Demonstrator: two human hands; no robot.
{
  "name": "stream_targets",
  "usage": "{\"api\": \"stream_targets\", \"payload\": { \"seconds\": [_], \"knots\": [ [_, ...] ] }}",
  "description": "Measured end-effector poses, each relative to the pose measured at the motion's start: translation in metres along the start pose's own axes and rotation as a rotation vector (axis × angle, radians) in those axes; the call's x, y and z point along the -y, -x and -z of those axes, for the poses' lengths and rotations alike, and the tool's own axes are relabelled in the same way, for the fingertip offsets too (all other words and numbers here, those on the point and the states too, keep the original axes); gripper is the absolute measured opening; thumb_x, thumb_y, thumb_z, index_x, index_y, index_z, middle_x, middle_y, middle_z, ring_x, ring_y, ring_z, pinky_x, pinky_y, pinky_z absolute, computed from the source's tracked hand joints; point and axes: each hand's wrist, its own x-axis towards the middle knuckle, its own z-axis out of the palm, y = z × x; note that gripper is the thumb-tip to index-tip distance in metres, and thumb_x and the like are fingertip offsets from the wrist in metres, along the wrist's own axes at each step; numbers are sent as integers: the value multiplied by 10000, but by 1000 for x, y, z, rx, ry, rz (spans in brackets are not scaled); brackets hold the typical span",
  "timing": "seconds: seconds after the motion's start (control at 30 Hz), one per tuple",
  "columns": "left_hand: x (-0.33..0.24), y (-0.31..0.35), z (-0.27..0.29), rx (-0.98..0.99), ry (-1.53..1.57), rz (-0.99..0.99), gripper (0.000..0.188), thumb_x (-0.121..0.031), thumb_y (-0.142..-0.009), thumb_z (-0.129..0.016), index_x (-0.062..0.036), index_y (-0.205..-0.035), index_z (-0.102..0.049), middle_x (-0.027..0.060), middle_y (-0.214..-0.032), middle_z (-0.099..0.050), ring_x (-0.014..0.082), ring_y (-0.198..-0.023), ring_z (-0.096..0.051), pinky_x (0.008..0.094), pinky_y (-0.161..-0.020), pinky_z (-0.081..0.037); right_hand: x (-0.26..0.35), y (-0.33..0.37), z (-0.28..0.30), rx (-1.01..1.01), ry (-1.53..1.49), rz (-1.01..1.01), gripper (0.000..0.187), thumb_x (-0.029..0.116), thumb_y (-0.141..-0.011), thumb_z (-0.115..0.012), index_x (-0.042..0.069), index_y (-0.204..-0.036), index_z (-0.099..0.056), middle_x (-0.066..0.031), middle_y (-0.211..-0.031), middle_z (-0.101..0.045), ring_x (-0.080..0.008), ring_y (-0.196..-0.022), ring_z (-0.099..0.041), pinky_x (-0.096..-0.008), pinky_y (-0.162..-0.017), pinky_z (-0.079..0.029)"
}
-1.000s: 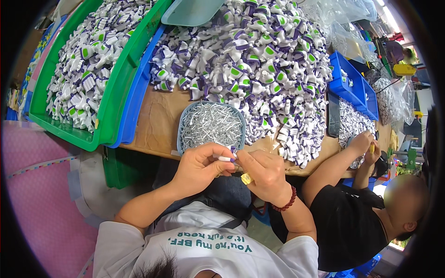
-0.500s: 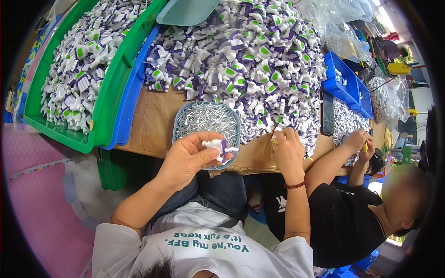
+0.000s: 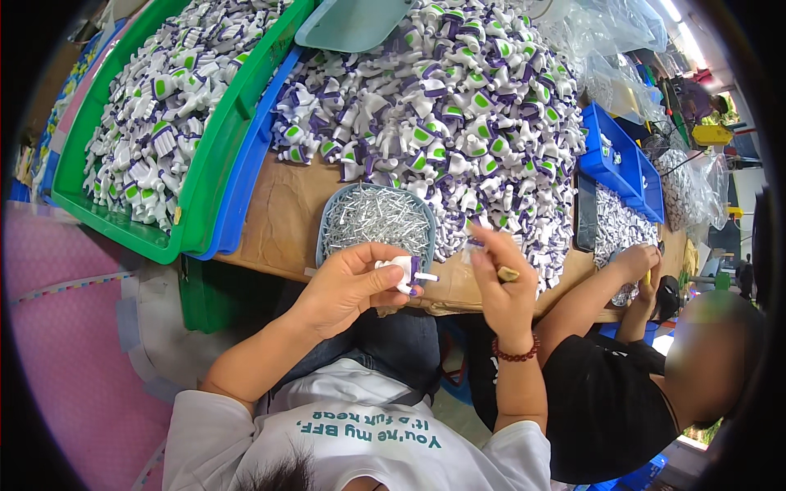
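Note:
My left hand (image 3: 348, 290) pinches a small white-and-purple plastic toy part (image 3: 401, 273) between thumb and fingers. A thin white peg sticks out from that part's right side. To the right, my right hand (image 3: 512, 299) is raised at the near edge of the heap, its thumb and forefinger closed on another white-and-purple toy part (image 3: 475, 232), blurred by motion. A small tan-yellow object (image 3: 508, 274) shows at its curled fingers; its kind is unclear. Just beyond my left hand stands a grey-blue bowl (image 3: 321, 237) full of small silvery pins.
A large heap of toy parts (image 3: 458, 123) covers the table (image 3: 278, 213). At left, a green crate (image 3: 192, 180) of similar parts rests by a blue crate (image 3: 246, 164). A grey-blue tray (image 3: 352, 24) lies behind. A co-worker (image 3: 606, 393) works at right beside a blue divided bin (image 3: 614, 164).
My right hand has drawn back from the heap with a toy part in its fingers. My left hand still holds its part, slightly further right in view.

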Motion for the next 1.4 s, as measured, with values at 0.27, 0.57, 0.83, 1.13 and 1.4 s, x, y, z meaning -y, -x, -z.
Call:
{"api": "stream_targets", "payload": {
  "seconds": [0.27,0.57,0.83,1.13,1.4],
  "knots": [
    [-2,1,-1,13,14,-9,185,-101,-899,-559,-24,-1068,-551,109,-1008,-614,219,-887,-642,262,-722,-548,12,7,-32,-7,-759,-362,184,-9,-814,-647,-10,-988,-589,-13,-808,-620,-24,-679,-546,-147,-554,-399],
    [-3,2,-1,-7,-32,-48,192,-111,-895,-570,-10,-1057,-550,114,-1009,-617,206,-882,-642,262,-721,-543,12,10,-32,4,-622,-361,171,11,-815,-659,-20,-975,-609,-9,-800,-622,-19,-675,-530,-153,-582,-407],
    [-4,2,-3,-13,-79,-74,203,-115,-888,-582,-5,-1056,-553,115,-989,-627,200,-869,-648,269,-720,-544,11,13,-28,40,-600,-352,164,14,-817,-661,-22,-969,-609,-22,-806,-631,-25,-697,-540,-162,-594,-415],
    [0,4,-4,-70,-185,-192,160,-57,-859,-609,2,-1006,-588,90,-929,-642,150,-836,-637,266,-732,-535,10,13,-26,109,-360,-178,90,1,-794,-673,-13,-880,-656,-51,-796,-666,-68,-695,-593,-197,-616,-461],
    [4,7,-12,-69,-375,-376,174,-55,-827,-652,21,-978,-608,77,-888,-645,117,-783,-613,234,-704,-499,12,7,-21,165,-178,-78,71,-2,-769,-678,0,-839,-667,-90,-747,-675,-117,-648,-628,-235,-587,-482]
  ]
}}
